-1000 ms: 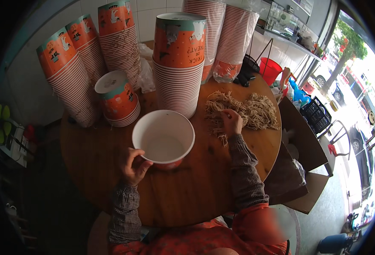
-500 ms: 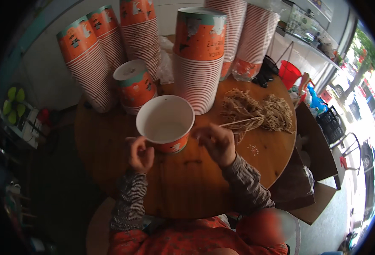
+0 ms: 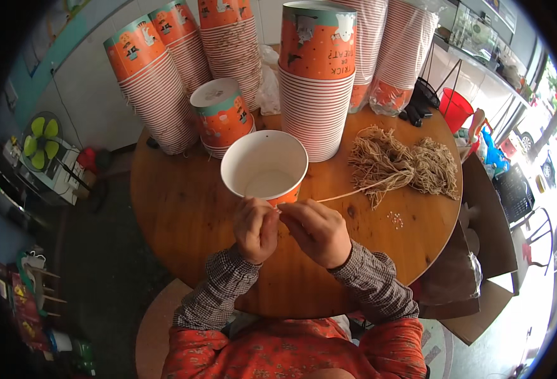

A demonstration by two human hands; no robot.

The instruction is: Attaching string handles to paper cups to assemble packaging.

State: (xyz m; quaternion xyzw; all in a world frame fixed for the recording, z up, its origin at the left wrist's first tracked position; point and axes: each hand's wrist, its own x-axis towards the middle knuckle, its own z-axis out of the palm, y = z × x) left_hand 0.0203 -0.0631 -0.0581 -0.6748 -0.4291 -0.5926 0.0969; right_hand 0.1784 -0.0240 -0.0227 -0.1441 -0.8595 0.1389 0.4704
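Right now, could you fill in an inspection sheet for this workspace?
Surface: round wooden table, small pale bits scattered at right.
Things in use: open tub, upright; tan strand running from the bundled strands to the right hand.
Clutter: inverted tub stacks along the far side, some in clear plastic.
Hands: left hand and right hand together before the tub; right pinches the strand, left's grip too small to tell.
Cables: thin dark cord down the left wall.
Surroundings: green-bladed fan left; red bucket and open cardboard box right.
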